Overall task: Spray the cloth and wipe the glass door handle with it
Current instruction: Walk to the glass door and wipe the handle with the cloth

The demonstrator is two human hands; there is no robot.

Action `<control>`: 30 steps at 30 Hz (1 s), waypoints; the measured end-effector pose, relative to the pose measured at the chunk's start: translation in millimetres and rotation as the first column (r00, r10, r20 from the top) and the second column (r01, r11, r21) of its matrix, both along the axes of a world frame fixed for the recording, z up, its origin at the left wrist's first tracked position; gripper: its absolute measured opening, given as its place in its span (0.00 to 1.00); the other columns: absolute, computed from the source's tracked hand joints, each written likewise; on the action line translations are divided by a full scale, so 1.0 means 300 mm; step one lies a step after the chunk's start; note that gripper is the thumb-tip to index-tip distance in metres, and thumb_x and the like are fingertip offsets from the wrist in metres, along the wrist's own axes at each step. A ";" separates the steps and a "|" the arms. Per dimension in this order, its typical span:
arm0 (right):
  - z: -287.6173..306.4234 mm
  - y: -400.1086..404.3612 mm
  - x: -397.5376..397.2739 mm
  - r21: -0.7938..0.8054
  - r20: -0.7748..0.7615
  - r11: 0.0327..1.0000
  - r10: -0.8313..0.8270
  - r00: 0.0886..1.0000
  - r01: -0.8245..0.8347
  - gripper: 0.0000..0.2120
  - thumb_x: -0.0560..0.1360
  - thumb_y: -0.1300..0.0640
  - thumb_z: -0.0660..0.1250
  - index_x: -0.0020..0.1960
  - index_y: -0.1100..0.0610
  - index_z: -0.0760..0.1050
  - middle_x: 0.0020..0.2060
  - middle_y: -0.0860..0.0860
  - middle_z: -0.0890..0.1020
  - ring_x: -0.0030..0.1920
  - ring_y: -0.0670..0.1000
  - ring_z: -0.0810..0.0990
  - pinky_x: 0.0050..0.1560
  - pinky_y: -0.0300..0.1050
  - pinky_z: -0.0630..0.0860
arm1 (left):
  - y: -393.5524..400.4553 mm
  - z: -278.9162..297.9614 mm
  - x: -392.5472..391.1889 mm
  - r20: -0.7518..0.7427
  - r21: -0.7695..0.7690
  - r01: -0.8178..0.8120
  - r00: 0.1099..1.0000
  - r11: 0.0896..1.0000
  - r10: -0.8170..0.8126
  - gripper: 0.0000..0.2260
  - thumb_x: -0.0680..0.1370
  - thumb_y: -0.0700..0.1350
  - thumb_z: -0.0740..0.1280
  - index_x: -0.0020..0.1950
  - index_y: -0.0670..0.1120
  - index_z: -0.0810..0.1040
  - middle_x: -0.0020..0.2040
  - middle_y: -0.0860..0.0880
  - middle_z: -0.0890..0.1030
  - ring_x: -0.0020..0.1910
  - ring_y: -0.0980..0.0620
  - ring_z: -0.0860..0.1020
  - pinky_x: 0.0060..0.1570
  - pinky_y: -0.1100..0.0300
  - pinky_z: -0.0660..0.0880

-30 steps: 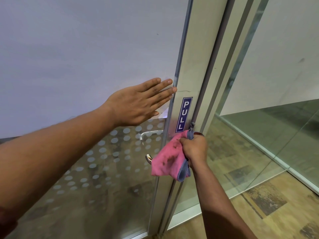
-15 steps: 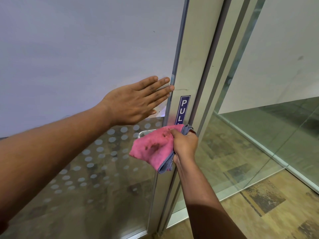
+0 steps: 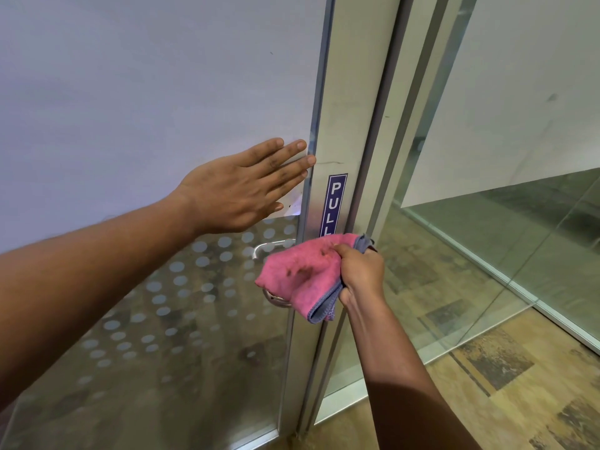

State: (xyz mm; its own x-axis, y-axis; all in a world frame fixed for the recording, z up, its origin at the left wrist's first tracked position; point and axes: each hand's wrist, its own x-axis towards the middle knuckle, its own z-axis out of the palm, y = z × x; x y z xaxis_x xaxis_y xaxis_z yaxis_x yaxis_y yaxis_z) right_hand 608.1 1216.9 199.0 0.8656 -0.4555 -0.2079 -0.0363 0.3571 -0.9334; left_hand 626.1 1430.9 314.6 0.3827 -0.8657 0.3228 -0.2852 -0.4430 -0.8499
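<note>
My right hand (image 3: pixel 358 274) grips a pink cloth (image 3: pixel 300 274) with a blue-grey edge and holds it against the metal frame of the glass door (image 3: pixel 324 319), just under the blue PULL sticker (image 3: pixel 334 203). The cloth hangs over most of the silver door handle (image 3: pixel 269 246), which sits behind the glass; only its upper bar and a bit of its lower end show. My left hand (image 3: pixel 243 186) lies flat with straight fingers on the frosted glass (image 3: pixel 146 108), its fingertips at the frame's edge above the handle.
A dotted frosted pattern covers the lower glass (image 3: pixel 156 303). To the right stands a fixed glass partition (image 3: pixel 487 238) in an aluminium frame. Wood-look floor (image 3: pixel 519 384) runs along the lower right. No spray bottle is in view.
My right hand has lifted the cloth from lower on the frame up to the bottom of the PULL sticker and spread it left over the handle. My left hand stays on the glass.
</note>
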 end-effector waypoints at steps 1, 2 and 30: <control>-0.002 -0.005 0.003 0.003 -0.026 1.000 0.000 1.000 0.000 0.07 0.72 0.73 0.66 0.47 0.67 0.79 0.40 0.60 0.82 0.37 0.57 0.83 0.41 0.54 0.82 | 0.001 0.000 0.000 -0.002 0.002 -0.001 1.000 1.000 0.001 0.28 0.87 0.52 0.40 0.81 0.34 0.44 0.82 0.36 0.48 0.81 0.36 0.48 0.80 0.43 0.52; 0.000 -0.009 0.008 0.008 -0.039 1.000 0.001 0.999 0.000 0.08 0.72 0.74 0.64 0.48 0.68 0.79 0.39 0.60 0.82 0.36 0.56 0.82 0.40 0.51 0.81 | 0.001 -0.001 -0.001 -0.001 0.006 -0.005 1.000 1.000 0.005 0.28 0.87 0.52 0.40 0.81 0.34 0.44 0.82 0.36 0.47 0.81 0.36 0.47 0.80 0.43 0.52; 0.191 0.054 0.064 -0.424 0.317 0.847 -0.192 0.929 0.320 0.07 0.75 0.65 0.66 0.45 0.63 0.83 0.38 0.54 0.83 0.35 0.50 0.78 0.31 0.29 0.69 | -0.001 -0.006 0.007 -0.018 -0.007 -0.006 1.000 1.000 0.006 0.30 0.87 0.54 0.41 0.81 0.34 0.42 0.82 0.35 0.46 0.82 0.36 0.45 0.80 0.42 0.51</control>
State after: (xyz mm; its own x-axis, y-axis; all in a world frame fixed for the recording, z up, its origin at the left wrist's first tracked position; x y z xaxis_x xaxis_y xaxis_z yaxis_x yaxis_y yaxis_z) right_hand 627.1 1233.0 256.2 0.6971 -0.6552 0.2911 0.2555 -0.1524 -0.9547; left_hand 628.3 1430.6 312.7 0.3936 -0.8610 0.3221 -0.2981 -0.4510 -0.8413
